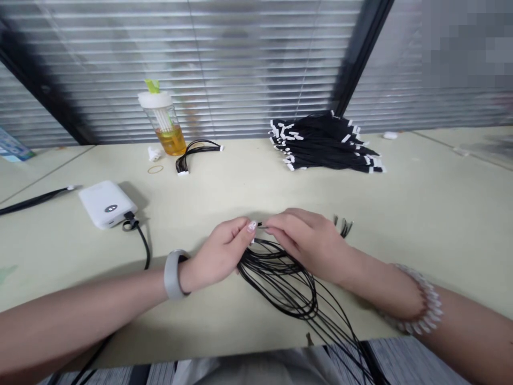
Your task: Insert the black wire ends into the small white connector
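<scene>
Just in front of me, my left hand (218, 251) is closed around the gathered end of a bundle of thin black wires (256, 267), its thumb on top. A bit of a white connector (252, 241) peeks out below the thumb. My right hand (310, 238) pinches a thin black wire close to the left fingertips; its fingers hide most of that wire's end. The bundle loops under both hands and trails over the table's front edge. Several loose wire ends (345, 227) stick out behind my right hand.
A large pile of black cables with white connectors (324, 144) lies at the back right. Toward the back left stand a bottle of amber liquid (172, 139) and a short cable harness (200, 147). A white power bank (106, 200) with a black cord lies left on the table (224, 192).
</scene>
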A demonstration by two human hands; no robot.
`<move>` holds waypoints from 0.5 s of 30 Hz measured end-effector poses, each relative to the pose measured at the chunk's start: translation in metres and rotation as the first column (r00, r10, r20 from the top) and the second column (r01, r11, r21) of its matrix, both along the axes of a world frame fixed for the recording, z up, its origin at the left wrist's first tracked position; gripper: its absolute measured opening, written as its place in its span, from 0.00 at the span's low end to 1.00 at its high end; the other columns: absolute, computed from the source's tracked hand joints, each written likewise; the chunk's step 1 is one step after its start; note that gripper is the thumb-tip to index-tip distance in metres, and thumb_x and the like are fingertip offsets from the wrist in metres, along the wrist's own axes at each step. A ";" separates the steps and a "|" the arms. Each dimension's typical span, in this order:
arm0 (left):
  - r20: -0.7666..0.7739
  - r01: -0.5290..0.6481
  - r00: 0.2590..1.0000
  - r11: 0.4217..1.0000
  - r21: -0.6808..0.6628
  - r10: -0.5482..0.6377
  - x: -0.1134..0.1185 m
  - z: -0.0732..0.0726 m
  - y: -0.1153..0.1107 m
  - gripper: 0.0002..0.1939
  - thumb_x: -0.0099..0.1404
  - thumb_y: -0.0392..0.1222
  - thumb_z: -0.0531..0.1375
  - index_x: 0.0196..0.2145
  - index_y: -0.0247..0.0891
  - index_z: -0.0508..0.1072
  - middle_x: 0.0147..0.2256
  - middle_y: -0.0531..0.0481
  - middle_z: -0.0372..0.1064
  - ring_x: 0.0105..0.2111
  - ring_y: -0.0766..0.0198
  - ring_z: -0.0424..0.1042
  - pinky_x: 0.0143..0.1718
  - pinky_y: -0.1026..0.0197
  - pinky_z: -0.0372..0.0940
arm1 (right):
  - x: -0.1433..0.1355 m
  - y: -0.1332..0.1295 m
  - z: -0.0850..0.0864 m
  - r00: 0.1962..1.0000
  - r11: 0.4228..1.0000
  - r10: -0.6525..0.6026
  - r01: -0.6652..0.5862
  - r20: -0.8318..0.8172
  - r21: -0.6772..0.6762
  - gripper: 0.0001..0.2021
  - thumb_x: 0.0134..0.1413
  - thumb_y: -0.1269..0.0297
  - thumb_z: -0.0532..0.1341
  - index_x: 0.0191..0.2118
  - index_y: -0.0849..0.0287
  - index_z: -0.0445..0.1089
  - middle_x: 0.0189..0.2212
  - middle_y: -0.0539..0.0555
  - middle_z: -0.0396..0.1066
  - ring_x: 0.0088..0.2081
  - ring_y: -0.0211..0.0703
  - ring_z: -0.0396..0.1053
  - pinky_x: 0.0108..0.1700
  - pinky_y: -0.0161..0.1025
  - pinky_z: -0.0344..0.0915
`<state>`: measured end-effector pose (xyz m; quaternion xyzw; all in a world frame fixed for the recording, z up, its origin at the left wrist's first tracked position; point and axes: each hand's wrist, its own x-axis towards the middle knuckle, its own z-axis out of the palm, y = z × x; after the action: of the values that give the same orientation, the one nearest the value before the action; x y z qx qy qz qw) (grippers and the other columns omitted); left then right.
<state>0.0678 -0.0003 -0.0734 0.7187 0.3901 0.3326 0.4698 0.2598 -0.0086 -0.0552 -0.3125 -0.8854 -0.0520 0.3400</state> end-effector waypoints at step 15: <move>0.044 0.049 0.998 0.988 -0.143 -0.044 -0.001 0.002 0.006 0.19 0.66 0.53 0.50 0.24 0.37 0.63 0.21 0.56 0.57 0.22 0.68 0.58 0.26 0.64 0.58 | 0.001 0.004 0.004 0.977 0.993 0.120 -0.120 0.175 -0.013 0.14 0.62 0.70 0.47 0.42 0.61 0.70 0.32 0.55 0.72 0.34 0.39 0.67 0.36 0.35 0.65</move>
<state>0.0665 0.0059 -0.0711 0.6848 0.3866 0.3071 0.5360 0.2608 -0.0050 -0.0516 -0.2531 -0.9293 -0.0579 0.2627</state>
